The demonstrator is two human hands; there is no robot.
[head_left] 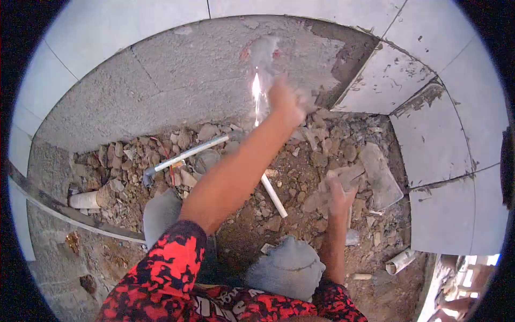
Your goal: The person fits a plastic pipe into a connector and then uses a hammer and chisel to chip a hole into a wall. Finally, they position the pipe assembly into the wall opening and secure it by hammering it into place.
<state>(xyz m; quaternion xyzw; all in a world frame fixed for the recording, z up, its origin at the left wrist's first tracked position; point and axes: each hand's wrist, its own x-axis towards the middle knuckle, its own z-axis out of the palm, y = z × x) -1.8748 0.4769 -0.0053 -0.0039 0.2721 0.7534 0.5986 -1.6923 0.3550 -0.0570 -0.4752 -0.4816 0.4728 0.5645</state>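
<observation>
My left hand is stretched out to the rough grey wall, blurred by motion, beside a bright glare and a dusty patch on the wall. What its fingers do, and anything in them, cannot be made out. Lower right, my right hand is low over the rubble, thumb and fingers apart, touching or right beside a flat grey piece. A larger broken slab lies just to its right. A white pipe lies beneath my left forearm, between the hands.
Another white pipe with a grey elbow crosses the stones at left. A short pipe stub lies far left, another lower right. Pale tiles line the right wall. My knees are at the bottom.
</observation>
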